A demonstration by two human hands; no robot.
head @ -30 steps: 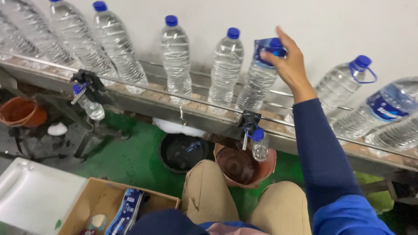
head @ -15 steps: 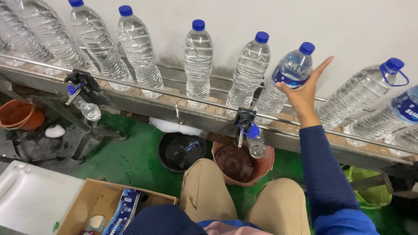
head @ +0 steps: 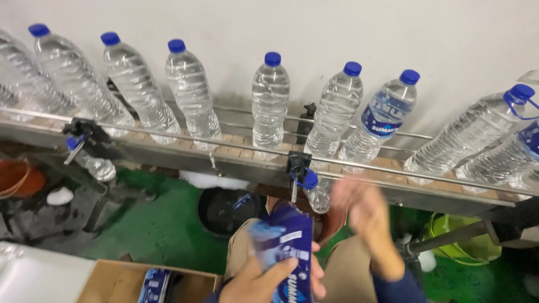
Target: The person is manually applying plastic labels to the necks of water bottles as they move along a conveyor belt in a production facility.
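The left hand (head: 264, 283) sat low in the view, just above the person's knees, palm turned up and its fingers (head: 281, 269) clamped around a stack of blue label sleeves (head: 283, 249). The stack stood roughly upright, its long axis running up and down with the top end leaning slightly left, toward the conveyor (head: 241, 154). The thumb side pressed on the lower part of the stack while the upper part rose free of the hand.

The right hand (head: 368, 221) hung just to the right of the stack, blurred by motion, with the wrist bent and the back of the hand facing the camera. Its fingers looked loosely spread, but the blur made it impossible to tell for certain; it held nothing visible.

Beyond the hands, a row of clear water bottles with blue caps stood on the conveyor against a white wall. One bottle (head: 382, 120) already wore a blue label. A cardboard box (head: 118, 280) with more labels lay at lower left, on the green floor (head: 163, 224).
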